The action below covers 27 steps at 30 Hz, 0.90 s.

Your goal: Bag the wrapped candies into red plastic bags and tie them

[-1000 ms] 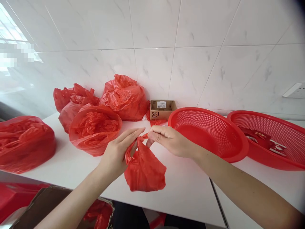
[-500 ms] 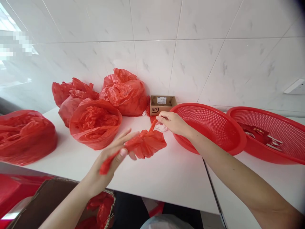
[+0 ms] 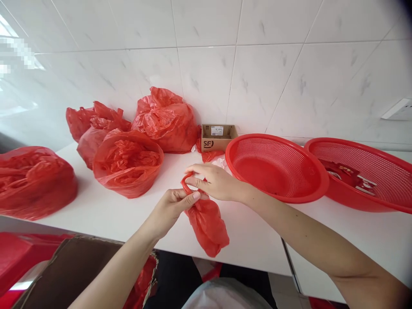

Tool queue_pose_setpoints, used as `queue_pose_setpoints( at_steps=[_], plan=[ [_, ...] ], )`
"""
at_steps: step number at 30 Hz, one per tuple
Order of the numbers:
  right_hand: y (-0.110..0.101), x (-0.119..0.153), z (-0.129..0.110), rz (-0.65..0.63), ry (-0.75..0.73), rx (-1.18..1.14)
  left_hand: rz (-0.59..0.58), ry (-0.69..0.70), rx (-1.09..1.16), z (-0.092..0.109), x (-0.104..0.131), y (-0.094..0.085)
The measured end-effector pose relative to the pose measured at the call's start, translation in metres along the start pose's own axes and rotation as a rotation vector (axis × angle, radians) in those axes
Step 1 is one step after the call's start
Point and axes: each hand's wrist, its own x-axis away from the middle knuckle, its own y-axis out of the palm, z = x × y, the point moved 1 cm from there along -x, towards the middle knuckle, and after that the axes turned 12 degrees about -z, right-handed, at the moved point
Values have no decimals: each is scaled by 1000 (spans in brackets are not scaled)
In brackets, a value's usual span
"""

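Observation:
A small red plastic bag [image 3: 208, 226] hangs from both hands over the front of the white table [image 3: 254, 244]. My left hand [image 3: 172, 210] pinches the bag at its gathered neck, thumb on top. Just above it, my right hand [image 3: 214, 180] has its thumb and index finger closed around the twisted end, which bends in a loop. The bag's lower part bulges down and to the right. What it contains cannot be made out.
Large red bags stuffed with red plastic [image 3: 128, 171] stand at the left and back. Behind my hands is a small cardboard box [image 3: 210, 144]. To the right are two red mesh baskets [image 3: 277, 171], the farther one holding red packets [image 3: 350, 178]. A big carton [image 3: 74, 266] stands below left.
The bag has swung from sideways to hanging downward. My left hand has moved right onto its neck, and my right hand has come down and left, bringing the two together.

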Motion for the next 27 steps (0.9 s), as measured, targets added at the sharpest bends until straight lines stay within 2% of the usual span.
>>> queue_pose_setpoints(
  at_steps=[2, 3, 7, 9, 13, 15, 16, 18, 20, 23, 25, 27],
  plan=[
    [1, 5, 5, -62, 45, -91, 68, 40, 5, -1, 1, -5],
    [0, 8, 5, -52, 67, -132, 102, 61, 3, -2, 1, -7],
    [-2, 22, -10, 177, 70, -185, 187, 94, -40, -3, 2, -11],
    [3, 30, -19, 219, 45, -235, 215, 101, -58, -3, 4, -11],
    [22, 43, -16, 134, 117, -299, 262, 181, -160, -1, 12, -13],
    [29, 45, -7, 85, 168, -211, 280, 232, -309, -1, 14, -13],
    [31, 45, -2, 103, 167, -128, 286, 248, -387, -1, 15, -12],
    [31, 43, 5, 218, 89, 48, 301, 255, -487, -1, 15, -10],
    [30, 39, 10, 330, -39, 115, 316, 235, -510, -3, 14, -7],
    [36, 31, 13, 301, -132, -65, 330, 224, -521, -5, 12, -5],
    [46, 28, 14, 284, -128, -216, 363, 274, -591, -8, 10, -4],
    [60, 26, 14, 333, -139, -296, 436, 357, -706, -12, 9, -3]
  ],
)
